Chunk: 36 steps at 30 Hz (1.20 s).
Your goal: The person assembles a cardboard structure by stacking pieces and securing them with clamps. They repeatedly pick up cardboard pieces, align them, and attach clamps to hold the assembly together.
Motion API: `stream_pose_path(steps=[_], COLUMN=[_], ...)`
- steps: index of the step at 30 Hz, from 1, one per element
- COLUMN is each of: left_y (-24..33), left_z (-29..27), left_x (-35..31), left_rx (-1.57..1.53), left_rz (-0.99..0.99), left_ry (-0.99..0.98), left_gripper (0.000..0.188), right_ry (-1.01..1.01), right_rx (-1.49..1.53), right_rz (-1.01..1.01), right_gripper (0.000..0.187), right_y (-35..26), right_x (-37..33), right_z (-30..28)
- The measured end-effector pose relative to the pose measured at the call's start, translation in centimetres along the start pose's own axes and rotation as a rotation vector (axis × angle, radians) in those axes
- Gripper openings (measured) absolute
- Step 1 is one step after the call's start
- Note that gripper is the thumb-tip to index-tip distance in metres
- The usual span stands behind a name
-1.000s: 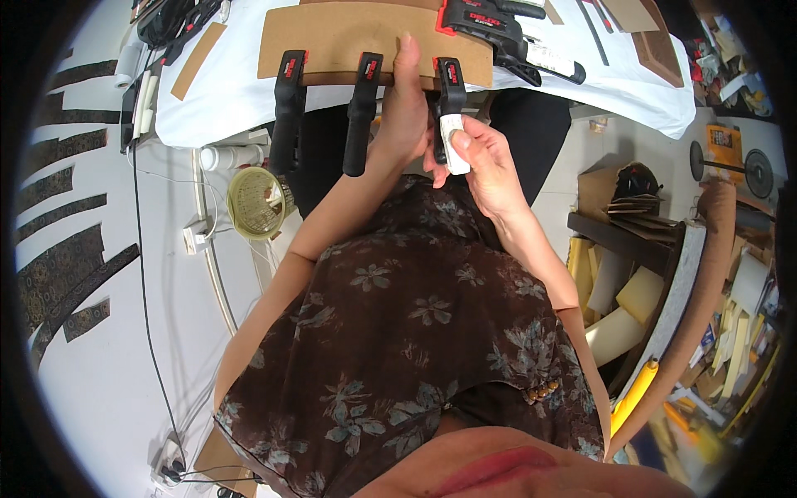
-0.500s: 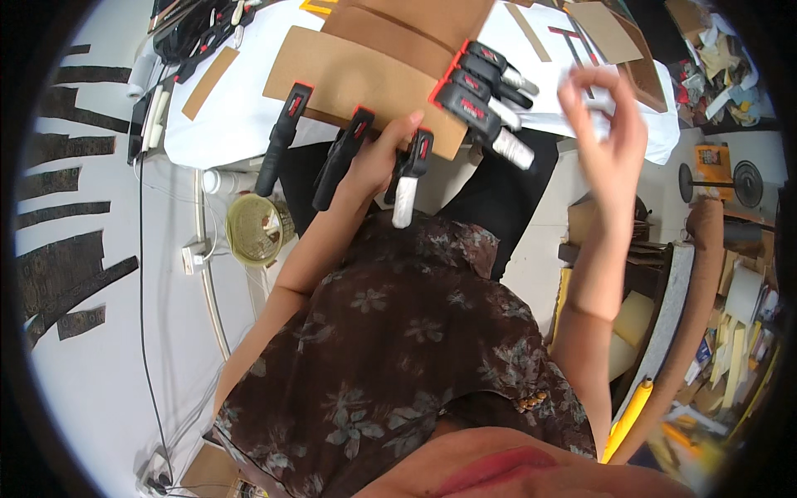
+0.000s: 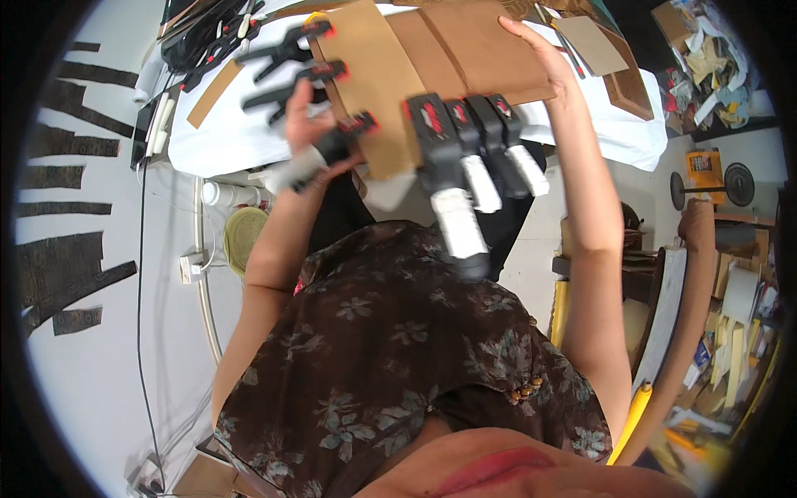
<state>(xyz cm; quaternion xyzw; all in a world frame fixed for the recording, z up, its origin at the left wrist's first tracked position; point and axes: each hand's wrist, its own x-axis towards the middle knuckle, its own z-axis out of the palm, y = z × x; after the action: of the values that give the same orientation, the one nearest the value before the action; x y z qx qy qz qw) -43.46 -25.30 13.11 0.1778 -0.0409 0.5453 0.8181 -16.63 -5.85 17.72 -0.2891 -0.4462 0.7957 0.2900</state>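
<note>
A brown panel [image 3: 490, 54] with a crosswise seam is held above the table, a lighter tan board strip [image 3: 378, 83] lying over its left part. Black-and-red spring clamps [image 3: 311, 79] bite the strip's left edge; several more clamps [image 3: 432, 124], some with white-wrapped handles, grip the near edge. My left hand [image 3: 314, 129], slightly blurred, is at the left edge among the clamps, thumb up and fingers passing beneath; part of its grip is hidden. At the panel's right end my right hand [image 3: 548, 66] grasps the edge, thumb on top, other fingers hidden underneath.
A white-covered table [image 3: 224, 137] lies under the work. Tools and clamps [image 3: 203, 50] are heaped at the far left, and a tan board [image 3: 589, 46] rests at the far right. A greenish bin [image 3: 242, 241] stands below left; shelves of scraps [image 3: 735, 315] fill the right.
The clamped panel has turned, so the left clamps now point left and the others toward me. My right hand has come from the air onto the panel's right end. My left hand has moved left.
</note>
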Motion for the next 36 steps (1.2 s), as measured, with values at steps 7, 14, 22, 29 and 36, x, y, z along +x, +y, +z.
stream_pose_path(steps=[7, 14, 22, 29, 36], left_y=[-3.5, -8.4, -7.4, -6.7, -4.7], left_z=[-1.4, -0.8, 0.2, 1.6, 0.1], left_x=[2.4, 4.9, 4.3, 3.8, 2.5], left_rx=[0.648, 0.628, 0.724, 0.849, 0.736], left_rz=[0.316, 0.348, 0.168, 0.076, 0.031], left_ry=[0.383, 0.171, 0.297, 0.252, 0.108], left_gripper=[0.065, 0.079, 0.069, 0.075, 0.101], right_ry=[0.254, 0.234, 0.216, 0.097, 0.148], right_rx=[0.439, 0.550, 0.058, -0.177, 0.115], right_rz=[-0.460, -0.602, -0.617, -0.508, -0.681], right_gripper=[0.045, 0.054, 0.068, 0.049, 0.050], right_y=[4.2, 9.0, 11.3, 6.4, 9.8], right_x=[-4.3, -7.1, -10.5, -11.4, -9.7], right_z=[5.0, 11.7, 7.1, 3.9, 6.5])
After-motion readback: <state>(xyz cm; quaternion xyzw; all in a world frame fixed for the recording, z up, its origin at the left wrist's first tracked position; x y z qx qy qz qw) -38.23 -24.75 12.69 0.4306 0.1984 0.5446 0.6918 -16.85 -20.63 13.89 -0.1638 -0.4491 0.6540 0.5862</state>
